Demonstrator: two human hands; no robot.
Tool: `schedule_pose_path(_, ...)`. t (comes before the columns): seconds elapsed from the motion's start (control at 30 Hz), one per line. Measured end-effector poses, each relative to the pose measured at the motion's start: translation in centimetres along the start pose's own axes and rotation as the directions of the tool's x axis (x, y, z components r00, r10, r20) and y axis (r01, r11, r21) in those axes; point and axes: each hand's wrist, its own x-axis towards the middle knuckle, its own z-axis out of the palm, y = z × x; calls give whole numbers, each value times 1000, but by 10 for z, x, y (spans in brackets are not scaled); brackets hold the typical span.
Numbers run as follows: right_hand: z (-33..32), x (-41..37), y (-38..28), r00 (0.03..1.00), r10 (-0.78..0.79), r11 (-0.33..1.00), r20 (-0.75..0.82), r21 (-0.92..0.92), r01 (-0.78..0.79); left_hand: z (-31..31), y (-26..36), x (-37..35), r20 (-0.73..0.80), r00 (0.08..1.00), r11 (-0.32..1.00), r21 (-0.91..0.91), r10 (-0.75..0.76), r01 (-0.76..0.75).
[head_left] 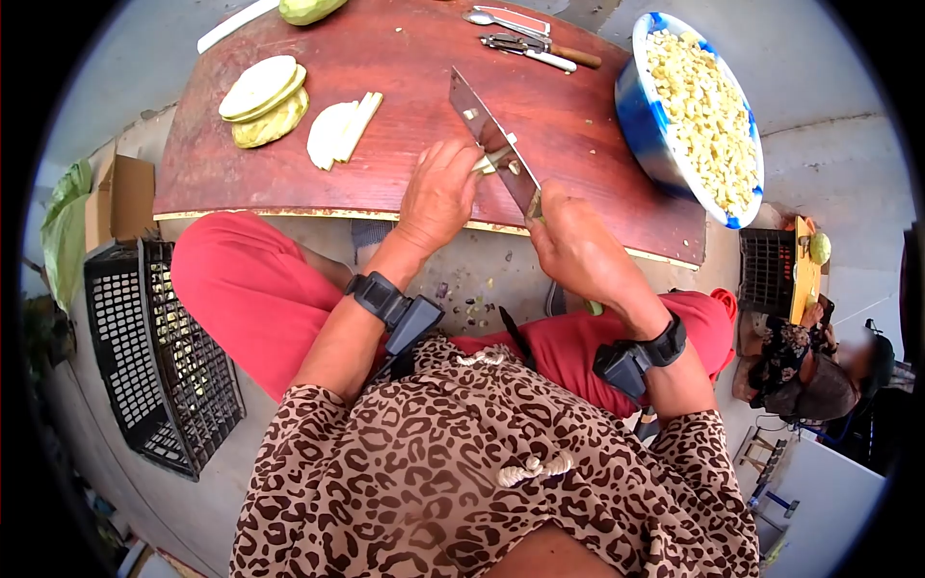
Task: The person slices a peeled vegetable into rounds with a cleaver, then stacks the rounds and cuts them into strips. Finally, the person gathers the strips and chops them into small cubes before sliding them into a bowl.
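Observation:
My right hand [578,241] is wrapped round the handle of a broad cleaver [482,120]. Its blade slants up and left over the red tabletop [414,87]. Pale vegetable sticks [488,162] lie against the blade, pinched under the curled fingers of my left hand [441,193]. Small cut bits cling to the blade. Left of my left hand lies a fanned group of pale slices and sticks [339,133]. Farther left is a stack of round vegetable slices [265,91].
A blue-and-white basin [644,135] full of pale cubes stands on the right. A spoon [482,17], a peeler [511,43] and a knife lie at the back. A green vegetable [310,8] is at the far edge. Black crates [145,356] stand left; another person [809,371] sits right.

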Motion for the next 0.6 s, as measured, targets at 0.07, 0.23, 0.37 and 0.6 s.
schedule_pose_path(0.07, 6, 4, 5, 1000, -5, 1000, 19, -17, 5, -1, 0, 1, 12, 1000, 1000, -10, -11, 11)
schedule_pose_path(0.23, 31, 11, 15, 996, 89, 996, 21, -20, -89, 1, 1, 1, -18, 1000, 1000, -18, 11, -11)
schedule_pose_path(0.37, 36, 11, 21, 994, 113, 993, -2, 18, -113, 4, -3, -2, -27, 1000, 1000, 5, 13, -13)
schedule_pose_path(0.6, 25, 9, 20, 990, 144, 985, 4, 99, -143, -4, 2, -2, -89, 996, 999, 52, 9, -4)
